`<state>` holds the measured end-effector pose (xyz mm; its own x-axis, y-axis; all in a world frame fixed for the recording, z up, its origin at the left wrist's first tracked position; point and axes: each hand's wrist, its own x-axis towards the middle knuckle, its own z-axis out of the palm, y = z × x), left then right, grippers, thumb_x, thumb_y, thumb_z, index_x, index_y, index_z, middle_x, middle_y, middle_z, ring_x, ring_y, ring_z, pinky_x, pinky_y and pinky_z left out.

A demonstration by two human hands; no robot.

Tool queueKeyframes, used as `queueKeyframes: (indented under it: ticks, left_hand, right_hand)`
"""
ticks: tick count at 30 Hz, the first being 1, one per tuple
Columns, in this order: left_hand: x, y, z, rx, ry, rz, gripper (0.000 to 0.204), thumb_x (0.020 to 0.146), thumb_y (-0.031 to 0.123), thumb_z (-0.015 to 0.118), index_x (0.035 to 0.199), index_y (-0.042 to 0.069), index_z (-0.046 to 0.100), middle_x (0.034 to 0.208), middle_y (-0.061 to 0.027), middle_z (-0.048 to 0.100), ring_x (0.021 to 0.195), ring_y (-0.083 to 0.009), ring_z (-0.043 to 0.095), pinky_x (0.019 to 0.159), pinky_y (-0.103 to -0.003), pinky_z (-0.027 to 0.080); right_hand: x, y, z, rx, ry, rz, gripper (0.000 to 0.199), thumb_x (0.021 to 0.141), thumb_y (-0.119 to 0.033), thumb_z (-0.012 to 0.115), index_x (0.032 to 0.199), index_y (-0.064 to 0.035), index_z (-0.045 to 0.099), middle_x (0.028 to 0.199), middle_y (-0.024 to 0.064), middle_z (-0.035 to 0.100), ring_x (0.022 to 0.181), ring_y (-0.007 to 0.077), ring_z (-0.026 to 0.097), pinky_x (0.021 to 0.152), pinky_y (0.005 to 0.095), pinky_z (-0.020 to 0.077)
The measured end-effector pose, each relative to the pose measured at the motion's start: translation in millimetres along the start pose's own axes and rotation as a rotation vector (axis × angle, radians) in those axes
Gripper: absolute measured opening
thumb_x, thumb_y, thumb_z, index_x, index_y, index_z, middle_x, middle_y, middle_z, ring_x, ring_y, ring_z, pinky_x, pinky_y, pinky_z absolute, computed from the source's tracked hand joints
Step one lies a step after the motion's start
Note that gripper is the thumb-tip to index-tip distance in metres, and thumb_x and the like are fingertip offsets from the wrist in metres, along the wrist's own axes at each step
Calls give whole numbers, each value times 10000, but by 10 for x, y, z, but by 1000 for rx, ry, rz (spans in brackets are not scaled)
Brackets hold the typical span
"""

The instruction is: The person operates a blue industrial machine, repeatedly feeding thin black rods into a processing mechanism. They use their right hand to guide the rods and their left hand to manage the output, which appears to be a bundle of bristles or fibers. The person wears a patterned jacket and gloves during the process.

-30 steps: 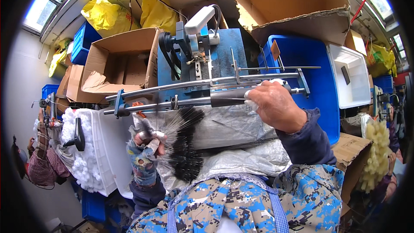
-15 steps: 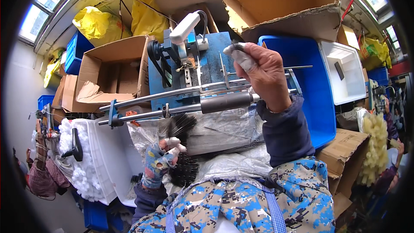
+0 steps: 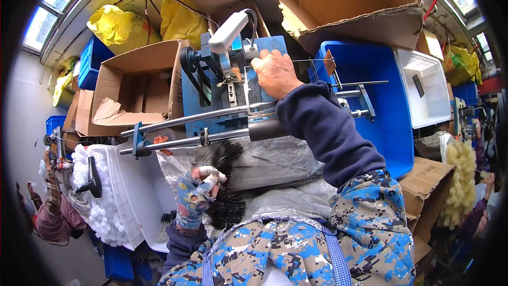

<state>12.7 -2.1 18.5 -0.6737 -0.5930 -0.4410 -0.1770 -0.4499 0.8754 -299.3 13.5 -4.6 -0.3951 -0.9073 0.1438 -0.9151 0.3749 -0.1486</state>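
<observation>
My left hand point(image 3: 197, 196), in a worn patterned glove with white wrapping on the fingertips, is closed above my lap. Black bristles point(image 3: 227, 206) lie beside and behind its fingers; what it pinches is hidden. My right hand point(image 3: 278, 74) reaches over the blue machine point(image 3: 203, 122), its fingers bent down onto the bed beside an upright metal bracket. From near its knuckles a thin metal wire point(image 3: 309, 60) runs right to a small brown plate point(image 3: 329, 62). Under the right sleeve sits a dark grey roller sleeve point(image 3: 263, 128) on a steel bar point(image 3: 217, 135).
A white lamp-like head point(image 3: 228, 32) overhangs the machine. Cardboard boxes point(image 3: 100, 90) stand left and behind. At right are a deep blue bin point(image 3: 391, 143) and a white tray point(image 3: 431, 106). White tufts fill a tub point(image 3: 124, 196) at left, and other people work at both sides.
My right hand has moved left and down from above the bars onto the machine bed, turning back-up. The thin wire and brown plate now show plainly. My left hand has barely shifted.
</observation>
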Motion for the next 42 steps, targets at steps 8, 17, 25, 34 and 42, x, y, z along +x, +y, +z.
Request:
queueKeyframes:
  ticks: [8, 17, 25, 34, 42]
  left_hand:
    - [58, -29, 33, -29, -3, -84, 109, 842, 43, 614, 941, 3, 596, 827, -126, 659, 503, -55, 506, 433, -163, 364]
    - [58, -25, 53, 6, -11, -41, 104, 846, 38, 611, 943, 4, 598, 829, -126, 657, 503, -60, 513, 423, -164, 355]
    - [45, -22, 110, 20, -3, -40, 92, 851, 43, 610, 934, 5, 599, 829, -124, 656, 505, -64, 511, 430, -168, 344]
    - [-22, 37, 155, 96, 16, 37, 88, 849, 47, 600, 921, -4, 600, 808, -130, 658, 496, -67, 501, 437, -179, 359]
    - [-33, 72, 120, 62, 25, 81, 95, 859, 34, 563, 937, -11, 594, 817, -139, 647, 507, -86, 507, 457, -192, 383]
  right_hand:
    - [-26, -9, -27, 23, 6, -18, 187, 752, -78, 527, 907, -82, 632, 897, 106, 613, 866, 288, 578, 727, 413, 443]
    - [-46, -14, -37, 26, 21, -1, 161, 762, -72, 515, 881, -78, 622, 900, 103, 619, 865, 294, 582, 727, 418, 444]
    - [30, 89, 131, 209, 41, -32, 169, 800, -122, 501, 876, -92, 650, 898, 106, 624, 862, 314, 570, 731, 437, 427]
    - [-83, 75, -11, 36, 77, 84, 298, 760, -181, 615, 1031, -59, 628, 1152, 137, 525, 1085, 308, 454, 879, 473, 335]
    - [-534, 79, -219, 91, -39, 101, 548, 722, -284, 689, 1140, 34, 530, 1209, 196, 379, 1103, 333, 411, 847, 456, 393]
